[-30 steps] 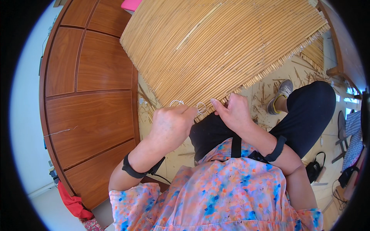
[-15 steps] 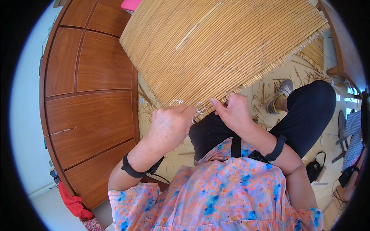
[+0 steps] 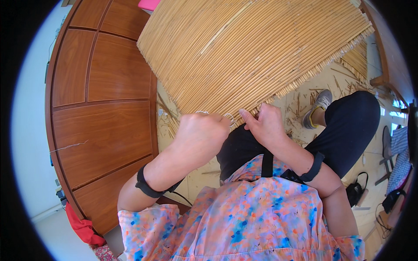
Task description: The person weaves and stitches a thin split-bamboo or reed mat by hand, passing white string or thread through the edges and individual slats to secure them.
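Note:
A large mat of straw-coloured reed stalks (image 3: 244,56) slopes down to its near edge at my hands. My left hand (image 3: 201,134) is closed at the mat's near left edge, knuckles up. From its fingers comes a thin white string (image 3: 230,118), looped beside the index finger; the rest of the string is mostly behind the hand. My right hand (image 3: 266,124) pinches the near edge of the mat, its thumb lying along the top and its other fingers curled at the stalk ends. The fingertips underneath are hidden.
A brown wooden cabinet (image 3: 117,65) stands close on the left. Broken stalks (image 3: 298,106) litter the tiled floor right of the mat. My bent leg in black trousers (image 3: 348,122) is at the right, near a black bag (image 3: 357,191). A wooden furniture leg (image 3: 379,81) is at far right.
My left hand has rolled over and shifted a little to the right, covering more of the string's loops. My right hand stays at the mat's edge, nearly unmoved.

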The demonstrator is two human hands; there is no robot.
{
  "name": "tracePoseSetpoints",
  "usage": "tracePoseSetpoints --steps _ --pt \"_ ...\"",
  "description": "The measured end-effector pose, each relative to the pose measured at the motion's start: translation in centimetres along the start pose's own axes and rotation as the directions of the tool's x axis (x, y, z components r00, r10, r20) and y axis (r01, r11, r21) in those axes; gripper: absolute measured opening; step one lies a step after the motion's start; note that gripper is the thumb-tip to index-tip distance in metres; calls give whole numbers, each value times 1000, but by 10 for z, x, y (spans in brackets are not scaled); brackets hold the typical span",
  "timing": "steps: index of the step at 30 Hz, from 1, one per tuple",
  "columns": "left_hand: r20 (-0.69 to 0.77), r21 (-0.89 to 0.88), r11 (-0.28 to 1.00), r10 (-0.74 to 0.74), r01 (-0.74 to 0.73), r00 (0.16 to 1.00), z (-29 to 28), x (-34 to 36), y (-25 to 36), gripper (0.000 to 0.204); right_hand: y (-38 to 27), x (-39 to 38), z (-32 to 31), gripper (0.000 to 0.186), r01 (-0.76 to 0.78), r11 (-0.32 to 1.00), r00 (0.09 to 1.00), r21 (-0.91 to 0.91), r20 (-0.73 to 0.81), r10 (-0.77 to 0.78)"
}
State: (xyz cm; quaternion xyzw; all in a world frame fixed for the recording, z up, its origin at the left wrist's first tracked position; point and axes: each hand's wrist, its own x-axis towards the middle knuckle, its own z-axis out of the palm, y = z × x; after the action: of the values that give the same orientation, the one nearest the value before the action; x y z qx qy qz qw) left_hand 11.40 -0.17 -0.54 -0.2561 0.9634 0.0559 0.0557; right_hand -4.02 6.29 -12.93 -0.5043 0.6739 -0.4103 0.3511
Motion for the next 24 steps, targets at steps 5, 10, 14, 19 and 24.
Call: tracePoseSetpoints --steps 5,10,14,19,24 --pt "43 32 999 22 -24 999 -1 6 4 7 -2 0 -2 31 29 1000 999 -7 -20 -29" --pt "114 86 995 37 -47 993 0 13 6 5 -7 1 -5 29 1 1000 1000 -15 7 -1" --pt "152 86 996 23 -36 988 -1 15 4 6 -8 2 -5 28 -28 999 999 -43 35 30" --pt "-179 23 985 -164 170 970 -1 -7 9 23 -22 2 -15 28 -79 986 997 147 -5 80" --pt "-327 -104 970 -244 222 913 18 -58 25 54 -28 0 -22 26 -118 978 993 170 25 115"
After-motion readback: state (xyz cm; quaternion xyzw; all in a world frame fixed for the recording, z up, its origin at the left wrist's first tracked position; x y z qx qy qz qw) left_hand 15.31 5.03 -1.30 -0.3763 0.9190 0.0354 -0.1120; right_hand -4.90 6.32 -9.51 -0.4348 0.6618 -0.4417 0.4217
